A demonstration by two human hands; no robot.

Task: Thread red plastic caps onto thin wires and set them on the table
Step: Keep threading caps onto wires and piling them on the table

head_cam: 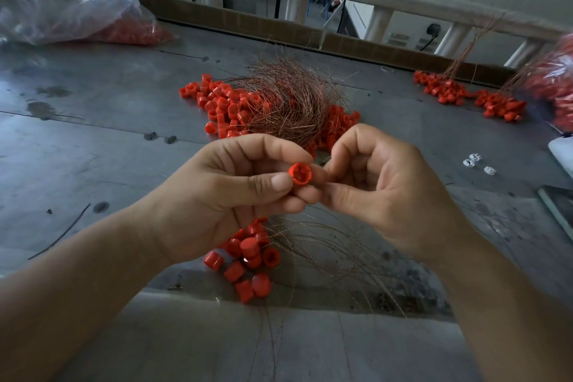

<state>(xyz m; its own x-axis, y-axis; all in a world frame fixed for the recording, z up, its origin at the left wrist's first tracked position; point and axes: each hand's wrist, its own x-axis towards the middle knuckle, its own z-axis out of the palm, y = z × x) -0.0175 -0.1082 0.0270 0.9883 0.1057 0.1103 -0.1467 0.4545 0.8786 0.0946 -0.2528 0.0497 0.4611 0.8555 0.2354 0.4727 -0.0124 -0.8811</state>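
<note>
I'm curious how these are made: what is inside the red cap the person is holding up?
The red cap, pinched in the left hand, shows a hollow inside with small ribs. The right hand covers its far side, so any wire entering there is hidden.

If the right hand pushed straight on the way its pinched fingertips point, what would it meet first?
The right hand points left, at the red cap pinched in the left hand. It would probably meet that cap first; they already look touching, though depth is unclear.
</note>
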